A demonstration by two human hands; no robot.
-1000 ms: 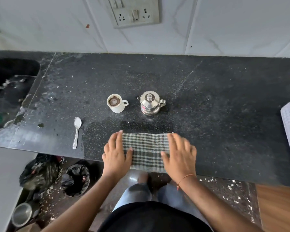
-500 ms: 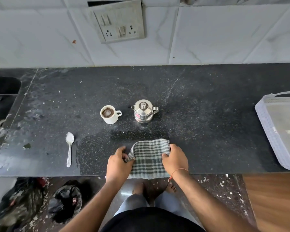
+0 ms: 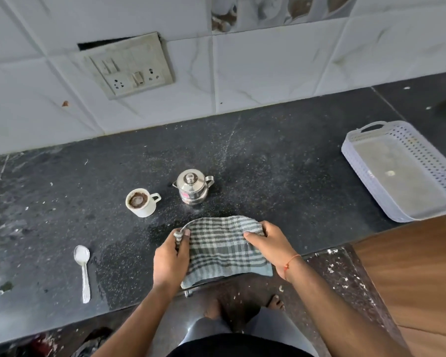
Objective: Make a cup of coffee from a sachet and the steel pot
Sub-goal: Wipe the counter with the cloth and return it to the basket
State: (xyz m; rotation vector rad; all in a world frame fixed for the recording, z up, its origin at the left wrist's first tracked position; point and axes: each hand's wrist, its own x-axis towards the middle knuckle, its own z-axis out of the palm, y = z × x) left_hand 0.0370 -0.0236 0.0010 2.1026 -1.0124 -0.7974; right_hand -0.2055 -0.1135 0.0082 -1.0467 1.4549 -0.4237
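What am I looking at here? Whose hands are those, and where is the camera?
No machine here, just a person. The camera sits on their head and looks down, so you see their own arms. The left hand and right hand each grip an end of a checked cloth at the edge of a dark counter. On the counter stand a white cup with brown coffee inside and a shiny steel pot with its lid on. A spoon lies to the left, a white basket to the right.

My fingers rest at the near edge of the speckled black stone counter (image 3: 281, 161). Beyond them stand a white ceramic cup (image 3: 141, 203) and lidded steel pot (image 3: 193, 189). Left lies a white spoon (image 3: 83, 269); far right, a white perforated plastic tray (image 3: 371, 186).
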